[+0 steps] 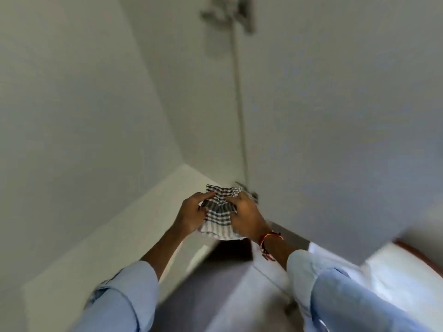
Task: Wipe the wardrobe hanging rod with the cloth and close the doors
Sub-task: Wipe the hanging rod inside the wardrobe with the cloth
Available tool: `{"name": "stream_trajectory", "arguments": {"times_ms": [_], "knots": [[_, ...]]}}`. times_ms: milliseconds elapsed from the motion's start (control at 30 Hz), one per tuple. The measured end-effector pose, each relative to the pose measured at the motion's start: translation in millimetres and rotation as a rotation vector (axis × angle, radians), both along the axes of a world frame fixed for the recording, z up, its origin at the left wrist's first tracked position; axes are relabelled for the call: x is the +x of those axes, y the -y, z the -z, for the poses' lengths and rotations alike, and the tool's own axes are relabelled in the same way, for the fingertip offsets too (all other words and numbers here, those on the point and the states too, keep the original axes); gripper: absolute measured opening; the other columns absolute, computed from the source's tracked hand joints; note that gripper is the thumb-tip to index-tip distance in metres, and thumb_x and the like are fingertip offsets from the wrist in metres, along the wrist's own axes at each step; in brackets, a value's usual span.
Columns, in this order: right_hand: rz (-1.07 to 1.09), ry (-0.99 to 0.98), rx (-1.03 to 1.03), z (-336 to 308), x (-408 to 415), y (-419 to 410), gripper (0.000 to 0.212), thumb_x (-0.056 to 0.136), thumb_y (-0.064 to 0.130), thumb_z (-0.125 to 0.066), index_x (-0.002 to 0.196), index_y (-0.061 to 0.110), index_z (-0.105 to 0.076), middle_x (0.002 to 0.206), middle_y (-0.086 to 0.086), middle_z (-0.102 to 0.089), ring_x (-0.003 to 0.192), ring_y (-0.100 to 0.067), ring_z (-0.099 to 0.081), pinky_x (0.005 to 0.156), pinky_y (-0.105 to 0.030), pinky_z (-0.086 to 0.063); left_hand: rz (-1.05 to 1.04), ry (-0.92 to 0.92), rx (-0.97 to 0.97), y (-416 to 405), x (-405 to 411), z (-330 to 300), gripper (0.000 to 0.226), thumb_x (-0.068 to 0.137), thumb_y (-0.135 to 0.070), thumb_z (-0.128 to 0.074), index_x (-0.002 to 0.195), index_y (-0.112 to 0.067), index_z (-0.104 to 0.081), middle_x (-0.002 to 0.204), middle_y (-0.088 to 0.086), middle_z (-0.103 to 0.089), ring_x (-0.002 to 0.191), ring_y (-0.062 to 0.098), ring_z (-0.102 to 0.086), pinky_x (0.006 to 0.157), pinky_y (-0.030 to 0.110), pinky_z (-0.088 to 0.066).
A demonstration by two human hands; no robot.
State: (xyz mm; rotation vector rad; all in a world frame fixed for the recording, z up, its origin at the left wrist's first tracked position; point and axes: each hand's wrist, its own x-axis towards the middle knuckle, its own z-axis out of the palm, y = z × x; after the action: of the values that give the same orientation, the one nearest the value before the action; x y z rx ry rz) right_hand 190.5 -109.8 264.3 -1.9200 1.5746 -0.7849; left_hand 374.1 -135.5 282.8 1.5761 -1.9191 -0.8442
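A grey-and-white checked cloth (pixel 218 215) is bunched between both hands in the middle of the blurred head view. My left hand (pixel 191 213) pinches its left side and my right hand (pixel 248 218), with a red thread band at the wrist, grips its right side. The cloth is held in front of a white wardrobe door (pixel 335 116), close to a lower metal hinge (pixel 250 193). No hanging rod shows in this view.
A second metal hinge (pixel 226 14) sits at the top, on the same vertical gap. A white panel (pixel 72 116) fills the left side. Grey floor (pixel 215 288) lies below, between my light-blue sleeves. A white, brown-edged surface (pixel 407 267) is at the lower right.
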Motion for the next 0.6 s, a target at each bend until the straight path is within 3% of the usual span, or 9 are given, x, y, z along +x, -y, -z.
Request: {"name": "stream_trajectory", "arguments": {"times_ms": [67,200,367,500,600], "knots": [[-0.041,0.003,-0.085,-45.5,43.9,34.4,0.050,0.083,-0.001,-0.056,0.131,0.010,-0.064,0.136,-0.015,-0.058,0.126,-0.029,-0.055,0.112,-0.027,-0.037,-0.077,0.002,-0.150,8.9,57.6,-48.9,0.051,0.086,0.016,-0.054,0.131,-0.006,-0.062,0.116,0.012,-0.067,0.107,0.024,-0.063,0.090,0.021,-0.048],[-0.179,0.026,-0.289,-144.1,147.9,73.3,0.051,0.090,0.003,-0.056,0.141,0.006,-0.054,0.136,-0.016,-0.052,0.127,-0.030,-0.052,0.112,-0.030,-0.037,-0.220,0.070,-0.408,9.3,160.3,-147.8,0.049,0.089,0.012,-0.053,0.136,-0.003,-0.058,0.119,0.016,-0.065,0.110,0.025,-0.062,0.098,0.031,-0.049],[-0.319,0.142,-0.611,-272.5,257.1,101.2,0.055,0.091,0.001,-0.057,0.145,0.008,-0.048,0.133,-0.014,-0.051,0.122,-0.021,-0.051,0.108,-0.009,-0.027,-0.406,0.134,-0.788,6.0,251.5,-276.2,0.044,0.094,0.002,-0.053,0.136,-0.010,-0.057,0.119,0.008,-0.066,0.108,0.017,-0.064,0.099,0.030,-0.051],[-0.435,0.262,-0.849,-366.1,310.0,109.6,0.063,0.089,-0.002,-0.058,0.148,0.014,-0.045,0.121,-0.002,-0.049,0.105,-0.006,-0.051,0.104,-0.023,-0.046,-0.556,0.198,-1.065,-2.1,291.3,-364.0,0.050,0.094,0.000,-0.054,0.139,-0.021,-0.054,0.120,-0.010,-0.061,0.107,0.001,-0.061,0.097,0.023,-0.052],[-0.498,0.324,-1.065,-453.6,339.0,96.5,0.064,0.091,0.001,-0.060,0.151,0.015,-0.041,0.125,0.000,-0.047,0.105,-0.006,-0.054,0.100,-0.021,-0.051,-0.661,0.241,-1.290,-20.4,310.8,-443.6,0.052,0.095,0.003,-0.052,0.142,-0.018,-0.052,0.121,-0.007,-0.060,0.108,0.004,-0.060,0.095,0.021,-0.053]]}}
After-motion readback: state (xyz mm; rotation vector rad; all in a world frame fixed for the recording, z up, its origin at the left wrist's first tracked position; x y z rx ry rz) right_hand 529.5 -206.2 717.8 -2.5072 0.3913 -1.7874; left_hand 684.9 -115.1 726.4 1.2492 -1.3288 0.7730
